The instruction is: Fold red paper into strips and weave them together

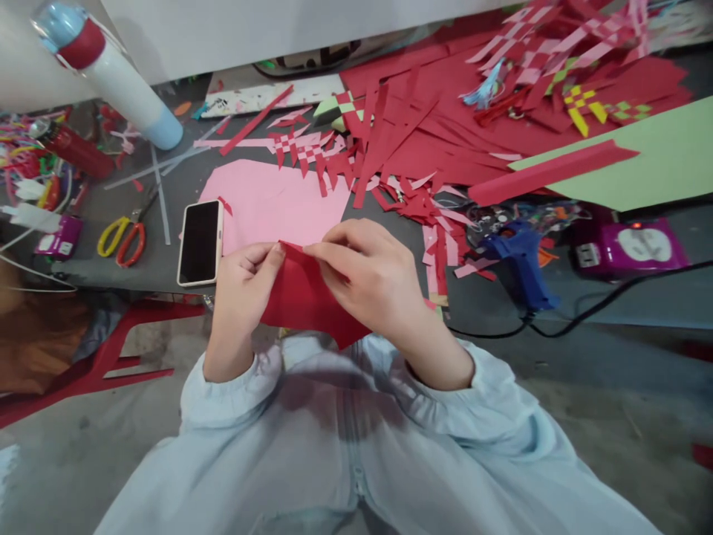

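A sheet of red paper (304, 301) hangs between my hands at the table's front edge, its lower edge uneven with a pointed corner. My left hand (245, 286) pinches its upper left corner between thumb and fingers. My right hand (373, 271) is closed on the top edge a little to the right, thumb and forefinger pressed together there. The upper edge looks folded or creased between the two grips. Behind the hands lies a pink sheet of paper (278, 200), partly covered by them. A phone (199, 244) with a dark screen rests beside my left hand.
Scissors (128, 234) with yellow and orange handles lie left. A white-blue bottle (122, 89) stands behind them. Red paper strips (390, 134) and woven pieces (306, 148) cover the back. At right are a blue glue gun (521, 264), its cable, a purple box (629, 249) and green paper (668, 160).
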Tool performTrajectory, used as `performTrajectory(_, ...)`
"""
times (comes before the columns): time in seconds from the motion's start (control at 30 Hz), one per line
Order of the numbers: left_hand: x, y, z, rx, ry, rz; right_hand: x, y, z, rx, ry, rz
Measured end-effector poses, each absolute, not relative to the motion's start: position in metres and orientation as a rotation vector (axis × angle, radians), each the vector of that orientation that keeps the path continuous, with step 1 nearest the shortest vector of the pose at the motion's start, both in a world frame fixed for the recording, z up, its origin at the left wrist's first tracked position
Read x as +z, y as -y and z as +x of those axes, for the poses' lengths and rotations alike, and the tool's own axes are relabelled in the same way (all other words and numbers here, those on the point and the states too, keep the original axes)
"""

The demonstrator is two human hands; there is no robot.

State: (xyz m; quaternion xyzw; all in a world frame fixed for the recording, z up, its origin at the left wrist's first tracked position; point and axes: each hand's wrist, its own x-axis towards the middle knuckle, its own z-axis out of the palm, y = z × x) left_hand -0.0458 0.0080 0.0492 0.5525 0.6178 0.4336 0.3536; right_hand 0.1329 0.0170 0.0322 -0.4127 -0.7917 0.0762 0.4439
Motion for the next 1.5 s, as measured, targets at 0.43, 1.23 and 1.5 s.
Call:
performTrajectory(0.43,0.042,0.002,-0.048,1.204,-1.603,1.359,0.026,-0.010,0.120,-0.046,2.083,-1.002)
performTrajectory(1.23,0.060,0.015,-0.046,1.238,-1.565,1.777,0.029,-0.006,0.147,1.157,1.630,-0.898)
performTrajectory(1.5,0.059,0.019,-0.048,1.285,-1.579,1.756,0.037,-0.002,0.148,1.223,1.692,-0.928)
